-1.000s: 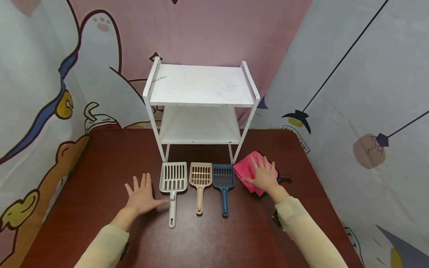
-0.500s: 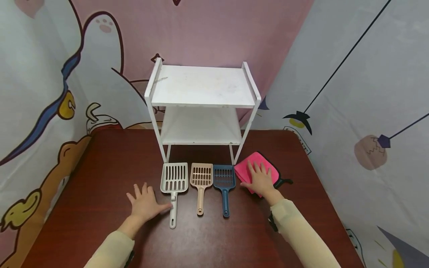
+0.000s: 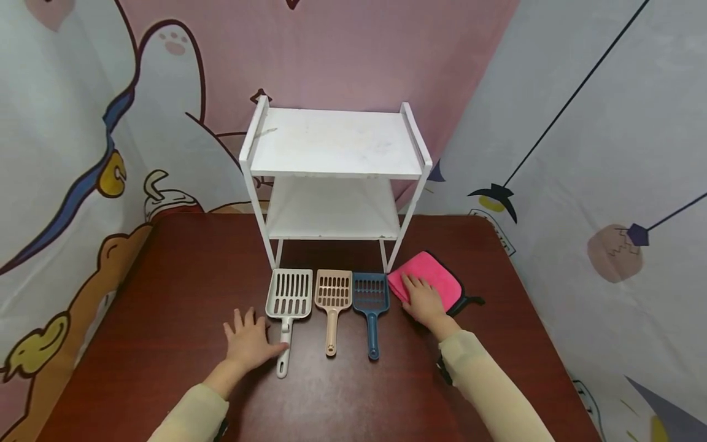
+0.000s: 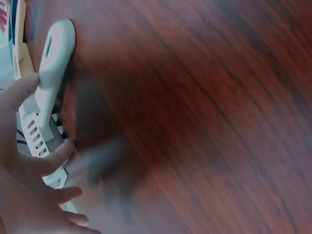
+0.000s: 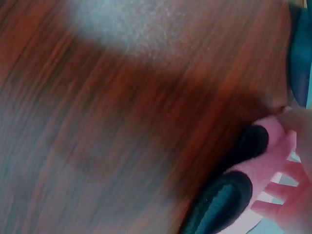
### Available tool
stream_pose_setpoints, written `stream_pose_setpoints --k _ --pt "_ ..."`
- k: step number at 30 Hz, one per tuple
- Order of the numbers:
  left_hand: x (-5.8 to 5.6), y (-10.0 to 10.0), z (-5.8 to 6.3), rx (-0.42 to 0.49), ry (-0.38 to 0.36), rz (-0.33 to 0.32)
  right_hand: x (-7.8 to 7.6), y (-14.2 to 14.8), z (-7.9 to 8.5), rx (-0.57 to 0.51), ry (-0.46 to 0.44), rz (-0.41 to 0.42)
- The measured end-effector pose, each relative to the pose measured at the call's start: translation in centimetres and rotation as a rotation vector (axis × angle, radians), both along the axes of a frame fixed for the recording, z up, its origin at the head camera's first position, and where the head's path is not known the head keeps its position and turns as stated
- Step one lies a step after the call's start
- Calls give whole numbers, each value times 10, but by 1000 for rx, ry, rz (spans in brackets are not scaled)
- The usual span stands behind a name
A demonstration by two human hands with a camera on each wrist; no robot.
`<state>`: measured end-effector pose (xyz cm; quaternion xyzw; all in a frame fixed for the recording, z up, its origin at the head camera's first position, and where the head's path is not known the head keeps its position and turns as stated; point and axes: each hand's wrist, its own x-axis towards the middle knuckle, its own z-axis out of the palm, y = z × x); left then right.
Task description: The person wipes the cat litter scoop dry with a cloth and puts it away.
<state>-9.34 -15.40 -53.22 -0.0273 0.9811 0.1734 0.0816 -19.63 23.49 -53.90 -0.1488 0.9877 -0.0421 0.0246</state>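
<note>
My left hand (image 3: 248, 347) has its fingers spread on the table, left of a white cat litter scoop (image 3: 289, 294). Its thumb touches the side of that scoop's handle (image 4: 54, 61). Fingertips in the left wrist view lie beside the slotted head. My right hand (image 3: 426, 304) holds the near left edge of a folded pink cloth (image 3: 436, 276) with black trim. In the right wrist view the cloth (image 5: 263, 165) lies between thumb and fingers, its black-edged layers curving up. A beige scoop (image 3: 333, 291) and a dark blue scoop (image 3: 371, 294) lie between the hands.
Behind the scoops stands a white two-tier rack (image 3: 334, 144), its front legs close to the scoop heads. A black loop (image 3: 474, 301) sticks out from the cloth's right side. The brown table (image 3: 182, 276) meets cartoon-printed wall sheets (image 3: 353, 55).
The left hand has come down and rightward, its thumb now at the white scoop's handle, which has swung slightly left. The right hand has slid to the cloth's near left edge, fingers drawn in.
</note>
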Motion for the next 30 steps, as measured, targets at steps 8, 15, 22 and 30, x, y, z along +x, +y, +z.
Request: stream_pose_setpoints --k 8,15,22,30 --pt "1 1 1 84 35 -46 -5 5 8 -216 27 -29" --pt "1 5 -6 126 100 -6 -12 22 19 -450 -74 -104" --pt "-2 1 0 312 110 70 -14 40 38 -601 -206 -209" --pt "-7 -13 3 791 -78 169 -17 61 59 -671 -197 -253"
